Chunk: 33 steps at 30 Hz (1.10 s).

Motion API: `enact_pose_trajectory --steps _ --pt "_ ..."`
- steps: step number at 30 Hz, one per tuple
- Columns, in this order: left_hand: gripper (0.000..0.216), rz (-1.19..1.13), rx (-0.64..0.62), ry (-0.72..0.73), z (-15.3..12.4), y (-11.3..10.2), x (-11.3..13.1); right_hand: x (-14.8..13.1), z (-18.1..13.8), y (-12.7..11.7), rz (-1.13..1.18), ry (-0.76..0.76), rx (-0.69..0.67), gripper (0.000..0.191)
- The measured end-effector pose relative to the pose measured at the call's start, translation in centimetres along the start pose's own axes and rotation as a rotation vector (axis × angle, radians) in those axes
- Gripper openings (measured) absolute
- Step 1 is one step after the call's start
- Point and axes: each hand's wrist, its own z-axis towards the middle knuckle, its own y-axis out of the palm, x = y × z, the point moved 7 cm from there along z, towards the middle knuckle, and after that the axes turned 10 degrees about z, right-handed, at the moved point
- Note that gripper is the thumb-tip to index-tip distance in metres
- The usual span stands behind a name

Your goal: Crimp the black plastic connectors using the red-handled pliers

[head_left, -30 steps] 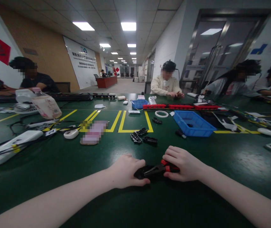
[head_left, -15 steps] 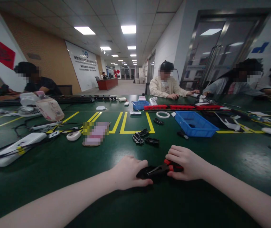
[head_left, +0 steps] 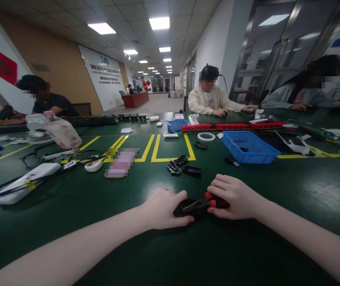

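My right hand [head_left: 235, 197] is closed round the red-and-black handles of a pair of pliers [head_left: 198, 205], whose dark jaws point left. Between thumb and fingers, my left hand [head_left: 166, 209] grips a small black part [head_left: 181, 209]. The jaws of the pliers lie against this part; whether they bite on it I cannot tell. Both hands are just above or on the green table. Beyond them lie several black pieces [head_left: 173, 168] with silvery edges in a small cluster, and another black piece [head_left: 200, 145] lies farther back.
A blue bin [head_left: 250, 153] with a dark item inside stands right of the cluster, beside a small black object [head_left: 232, 160]. A phone [head_left: 121, 163], a white tape roll [head_left: 93, 165] and a cabled white power strip [head_left: 28, 184] lie left. Co-workers sit across the table, one in a striped cardigan [head_left: 201, 100].
The camera view has tilted slightly, so the table and hands shift in the picture. My hands keep the same hold on the pliers and the black part.
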Motion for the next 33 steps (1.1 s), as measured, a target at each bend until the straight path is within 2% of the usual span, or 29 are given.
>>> enact_pose_trajectory --steps 5,14,19,25,33 --pt "0.039 0.036 -0.011 0.002 0.9 0.1 -0.1 0.5 -0.2 0.2 0.002 0.014 -0.005 0.032" --pt "0.039 0.067 0.033 0.158 3.2 -0.3 0.5 2.2 -0.9 -0.3 0.003 0.000 -0.074 0.028" --pt "0.040 0.048 0.034 0.153 3.0 -0.1 0.5 2.1 -0.7 -0.4 0.002 -0.016 -0.077 0.028" --pt "0.040 0.014 0.054 0.083 2.9 0.0 0.1 2.2 -1.2 0.0 -0.005 0.018 -0.066 0.032" --pt "0.040 -0.008 0.084 0.121 2.9 0.0 0.1 2.7 -1.5 -0.5 0.058 0.056 0.015 0.033"
